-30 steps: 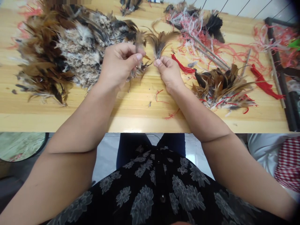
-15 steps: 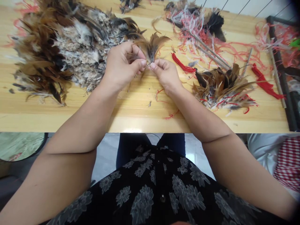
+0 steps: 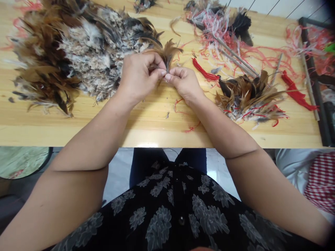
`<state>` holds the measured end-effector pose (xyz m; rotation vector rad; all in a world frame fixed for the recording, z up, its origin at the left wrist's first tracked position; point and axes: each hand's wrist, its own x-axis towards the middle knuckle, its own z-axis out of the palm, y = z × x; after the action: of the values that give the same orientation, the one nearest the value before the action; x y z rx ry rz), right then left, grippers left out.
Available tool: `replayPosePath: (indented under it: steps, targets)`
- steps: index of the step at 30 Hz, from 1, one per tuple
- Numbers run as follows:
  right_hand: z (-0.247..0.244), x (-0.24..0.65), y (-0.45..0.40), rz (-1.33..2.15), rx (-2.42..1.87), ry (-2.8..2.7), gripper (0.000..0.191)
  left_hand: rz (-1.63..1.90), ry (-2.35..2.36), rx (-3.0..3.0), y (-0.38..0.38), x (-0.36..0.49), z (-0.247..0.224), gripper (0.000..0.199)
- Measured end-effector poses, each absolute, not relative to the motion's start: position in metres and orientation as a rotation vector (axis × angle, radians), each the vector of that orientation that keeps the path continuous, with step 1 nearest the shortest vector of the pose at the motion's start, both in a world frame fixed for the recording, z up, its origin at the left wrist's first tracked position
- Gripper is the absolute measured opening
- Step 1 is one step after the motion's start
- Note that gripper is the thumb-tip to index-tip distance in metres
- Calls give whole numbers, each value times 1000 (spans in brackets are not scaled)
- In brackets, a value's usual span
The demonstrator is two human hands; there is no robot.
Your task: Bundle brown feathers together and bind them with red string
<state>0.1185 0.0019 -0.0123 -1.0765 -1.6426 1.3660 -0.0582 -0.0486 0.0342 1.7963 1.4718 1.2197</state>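
My left hand [image 3: 143, 75] is closed around a small bunch of brown feathers [image 3: 169, 52], its thumb and fingertips at the quill ends. Against those same ends, my right hand [image 3: 186, 83] is pinched, its fingertips touching the left ones. The feather tips fan upward above both hands. Beside my left hand lies a big pile of brown and grey fluffy feathers [image 3: 89, 52]. To the right of my right hand are a bundle of red strings [image 3: 205, 71] and a smaller pile of brown feathers [image 3: 243, 96] with red ties.
Pink and white plastic strands [image 3: 211, 28] with thin sticks [image 3: 235, 57] lie at the back right. Another red string bundle [image 3: 297, 92] rests near a black frame [image 3: 318, 94] at the right. The wooden table's [image 3: 162, 136] front edge is before my body.
Both hands remain together with their fingertips slightly lower. The feather bunch has tilted and shifted a little left, with less of it spread between the hands.
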Motion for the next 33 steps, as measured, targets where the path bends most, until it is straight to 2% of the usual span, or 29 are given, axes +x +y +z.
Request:
replayPosePath:
  steps: [7, 10, 13, 17, 19, 27, 29, 33]
  targets:
    - [-6, 119, 2, 1253, -1114, -1663, 47, 1262, 1559, 1832, -45, -70, 42, 19]
    - [1, 119, 5, 1237, -1142, -1622, 42, 1010, 1730, 1942, -45, -78, 45, 11]
    - [7, 118, 6, 1234, -1238, -1565, 44, 658, 1768, 2050, -47, -76, 44, 13]
    - [6, 119, 9, 1234, -1261, -1549, 45, 503, 1862, 2071, -48, -65, 35, 11]
    - [-1, 121, 13, 1233, -1223, -1554, 45, 494, 1917, 2067, -48, -62, 29, 6]
    - [-24, 123, 27, 1139, -1216, -1644, 52, 628, 1686, 2044, -46, -75, 26, 52]
    - [-22, 123, 24, 1111, -1234, -1653, 54, 714, 1661, 2052, -42, -81, 24, 52]
    - [-15, 125, 16, 1063, -1240, -1676, 56, 935, 1578, 2110, -27, -87, 9, 39]
